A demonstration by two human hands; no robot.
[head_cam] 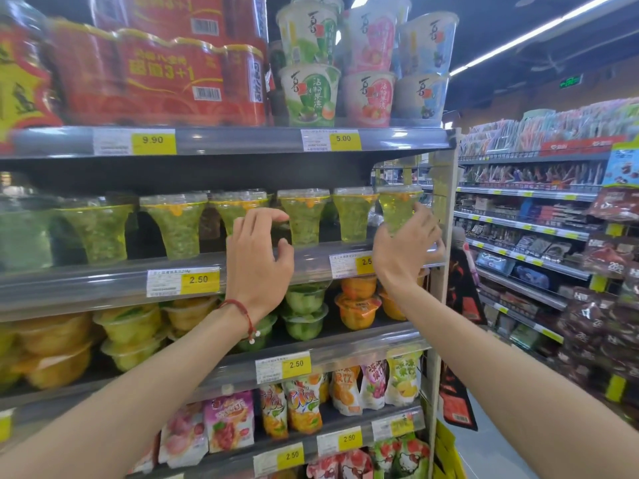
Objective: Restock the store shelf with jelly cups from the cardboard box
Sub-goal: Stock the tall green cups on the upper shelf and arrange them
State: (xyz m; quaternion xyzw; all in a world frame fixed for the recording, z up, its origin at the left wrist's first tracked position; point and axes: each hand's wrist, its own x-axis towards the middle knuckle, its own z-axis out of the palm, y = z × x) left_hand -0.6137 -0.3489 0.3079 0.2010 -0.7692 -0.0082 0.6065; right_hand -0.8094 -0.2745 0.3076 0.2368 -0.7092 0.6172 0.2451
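Observation:
Several flared clear cups of green jelly stand in a row on the second shelf (114,281). My right hand (406,248) grips the rightmost green jelly cup (397,205) at the shelf's right end, fingers curled round its narrow lower part. My left hand (257,252) hovers in front of another green jelly cup (238,210) near the middle of the row, fingers spread and loosely curled, holding nothing. A red string bracelet is on my left wrist. The cardboard box is out of view.
Red can multipacks (155,74) and tall dessert cups (309,95) fill the top shelf. Bowl-shaped fruit jellies (358,311) sit below, pouches (301,409) lower still. The shelf's upright post (444,219) is right of my right hand. An aisle and snack shelves (539,216) lie further right.

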